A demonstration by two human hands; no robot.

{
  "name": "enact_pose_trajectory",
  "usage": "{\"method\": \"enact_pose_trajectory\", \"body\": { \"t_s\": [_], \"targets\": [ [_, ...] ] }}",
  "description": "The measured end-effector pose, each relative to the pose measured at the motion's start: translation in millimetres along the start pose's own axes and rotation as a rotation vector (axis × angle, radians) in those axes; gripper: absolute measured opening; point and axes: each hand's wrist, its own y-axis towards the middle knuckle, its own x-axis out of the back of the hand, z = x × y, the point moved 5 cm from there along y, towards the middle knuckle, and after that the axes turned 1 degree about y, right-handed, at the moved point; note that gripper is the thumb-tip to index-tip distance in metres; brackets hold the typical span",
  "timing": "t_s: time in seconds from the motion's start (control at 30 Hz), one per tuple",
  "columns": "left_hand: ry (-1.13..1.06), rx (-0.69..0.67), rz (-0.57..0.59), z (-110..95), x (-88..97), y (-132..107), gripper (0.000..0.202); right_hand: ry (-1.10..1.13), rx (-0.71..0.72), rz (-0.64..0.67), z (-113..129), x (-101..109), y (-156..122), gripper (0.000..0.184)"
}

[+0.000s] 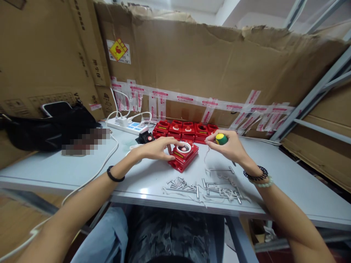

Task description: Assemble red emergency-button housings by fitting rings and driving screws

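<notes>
Red box (181, 163) on bench (153, 182), ring (189, 147) in top
Your left hand (159, 147) lies spread against box and ring; your right hand (233, 146) wraps the screwdriver (221, 138), fingertips pinching a cord (205, 157).

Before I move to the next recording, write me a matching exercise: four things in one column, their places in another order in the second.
Column one
1. Loose screws
2. Yellow-and-green handle
3. Power strip
4. Nearest red box

Column two
A. Toward the back of the table, with plugs in it
B. Beneath the fingers of the person's left hand
C. Heaped near the table's front edge
D. Held in the person's right hand

Right pairs: 1-C, 2-D, 3-A, 4-B
</notes>
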Motion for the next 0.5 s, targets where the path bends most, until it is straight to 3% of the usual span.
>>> {"method": "enact_pose_trajectory", "body": {
  "t_s": [0.13,0.27,0.5],
  "targets": [
    [0.074,-0.01,-0.052,-2,-4.4,3,0.043,-0.021,-0.015,0.014,0,-2,-1,0.012],
    [0.151,0.008,-0.178,-4,-9.5,7,0.033,-0.034,-0.005,0.023,0,-1,0,0.013],
    [0.133,-0.008,-0.25,-12,-5.2,9,0.043,-0.037,0.015,0.027,1,-2,0,0.011]
  ]
}}
